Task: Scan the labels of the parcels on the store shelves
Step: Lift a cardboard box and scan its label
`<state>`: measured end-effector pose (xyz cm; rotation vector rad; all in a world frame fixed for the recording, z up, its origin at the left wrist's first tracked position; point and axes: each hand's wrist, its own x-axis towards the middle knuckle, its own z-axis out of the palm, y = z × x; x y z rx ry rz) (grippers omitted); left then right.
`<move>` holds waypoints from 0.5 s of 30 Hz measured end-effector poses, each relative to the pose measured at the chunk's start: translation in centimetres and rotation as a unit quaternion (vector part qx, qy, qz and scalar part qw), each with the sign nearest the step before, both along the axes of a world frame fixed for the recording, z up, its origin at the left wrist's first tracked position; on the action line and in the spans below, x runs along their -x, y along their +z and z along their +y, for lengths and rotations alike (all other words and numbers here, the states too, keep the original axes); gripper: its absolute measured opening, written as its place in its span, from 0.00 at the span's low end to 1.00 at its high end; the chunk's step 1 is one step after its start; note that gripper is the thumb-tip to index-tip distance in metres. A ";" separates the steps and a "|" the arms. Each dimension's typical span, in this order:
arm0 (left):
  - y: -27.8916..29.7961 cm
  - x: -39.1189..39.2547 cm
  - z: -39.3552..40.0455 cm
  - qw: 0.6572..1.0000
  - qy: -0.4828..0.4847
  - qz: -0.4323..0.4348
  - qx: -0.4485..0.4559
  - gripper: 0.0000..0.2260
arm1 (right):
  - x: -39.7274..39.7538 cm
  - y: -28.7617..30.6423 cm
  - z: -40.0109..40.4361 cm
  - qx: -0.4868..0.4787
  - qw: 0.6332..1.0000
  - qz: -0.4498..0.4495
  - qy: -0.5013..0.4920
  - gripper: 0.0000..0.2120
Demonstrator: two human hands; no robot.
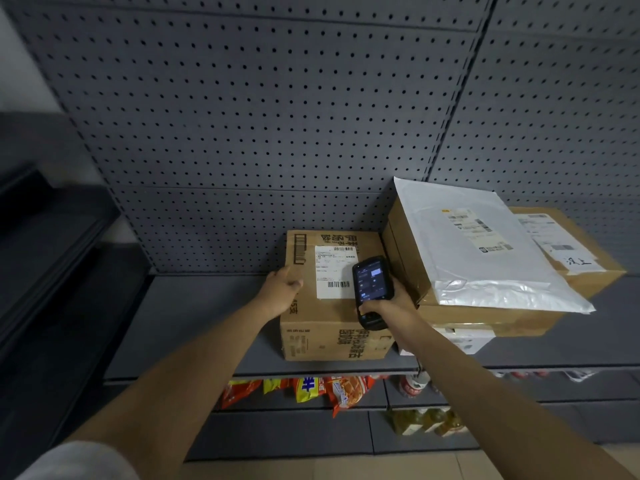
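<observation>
The fingers of the right hand [388, 306] are wrapped around the lower half of a black handheld scanner [372, 289], which is held upright with its lit screen turned toward the camera and its top end placed over the right edge of a white shipping label [332, 271]. The fingers of the left hand [282, 287] are laid loosely curled on the top left edge of a brown cardboard box [325, 327]; nothing is gripped by them, the hand only being pressed against the carton. The label is stuck on the top face of this box, with one barcode near its upper edge and another near its lower edge. The box is set on a grey metal shelf [194, 317] in front of a perforated back panel [277, 116]. Just to its right a stack of further cartons [485, 317] is seen, touching or nearly touching the box, and a white plastic mailer bag [485, 258] with its own label is laid tilted across the top of the stack. Below the shelf edge, snack packets [325, 391] in red and yellow are hung, and bottles [429, 420] are stood on a lower shelf
</observation>
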<state>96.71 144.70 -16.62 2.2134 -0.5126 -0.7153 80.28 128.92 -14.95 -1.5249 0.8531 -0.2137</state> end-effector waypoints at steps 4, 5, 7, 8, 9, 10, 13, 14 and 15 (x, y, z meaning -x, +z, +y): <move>3.6 -0.3 1.2 0.999 -0.030 -0.024 -0.004 0.18 | -1.1 2.4 1.1 -0.044 0.998 -0.038 -0.011 0.37; 4.7 -0.5 1.3 0.998 -0.034 -0.043 -0.004 0.18 | -1.4 3.3 1.3 -0.052 0.997 -0.052 -0.013 0.36; 7.0 -0.7 1.6 0.995 -0.049 -0.081 -0.006 0.18 | -1.9 5.2 1.7 -0.070 0.994 -0.083 -0.012 0.34; 7.9 -1.0 1.6 0.993 -0.060 -0.105 -0.016 0.19 | -2.0 6.0 1.8 -0.079 0.992 -0.103 -0.009 0.33; 8.9 -1.3 1.5 0.988 -0.075 -0.132 -0.028 0.20 | -2.0 7.0 1.9 -0.083 0.989 -0.123 -0.006 0.31; 9.8 -1.6 1.4 0.982 -0.094 -0.155 -0.044 0.21 | -2.0 8.0 1.9 -0.081 0.987 -0.139 -0.001 0.29; 13.3 -1.8 0.7 0.958 -0.151 -0.232 -0.082 0.23 | -1.2 10.9 1.6 -0.050 0.984 -0.172 0.001 0.25; 14.3 -1.8 0.2 0.946 -0.168 -0.262 -0.092 0.23 | -0.8 11.8 1.2 -0.042 0.982 -0.183 -0.012 0.25; 15.4 -1.7 -0.5 0.933 -0.183 -0.293 -0.099 0.22 | -0.2 12.6 0.9 -0.036 0.980 -0.195 -0.029 0.25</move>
